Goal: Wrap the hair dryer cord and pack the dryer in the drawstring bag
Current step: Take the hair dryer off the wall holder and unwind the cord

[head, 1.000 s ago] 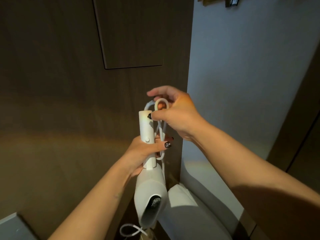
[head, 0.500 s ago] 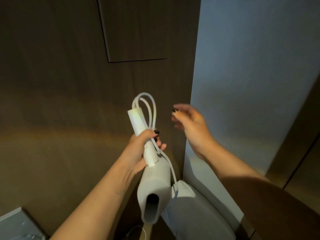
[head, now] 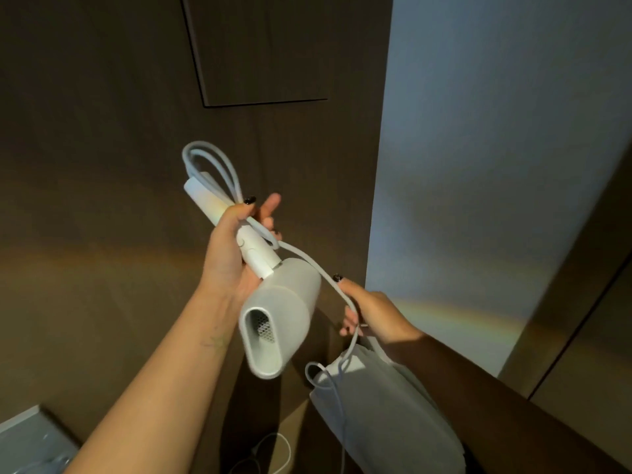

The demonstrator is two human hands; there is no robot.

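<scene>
White hair dryer held in left grip; right grip holds cord above grey bag.

Dim warm light, deep shadows, wide-angle edge distortion.

Dark wood wall panel (inset seam), pale wall right.
</scene>
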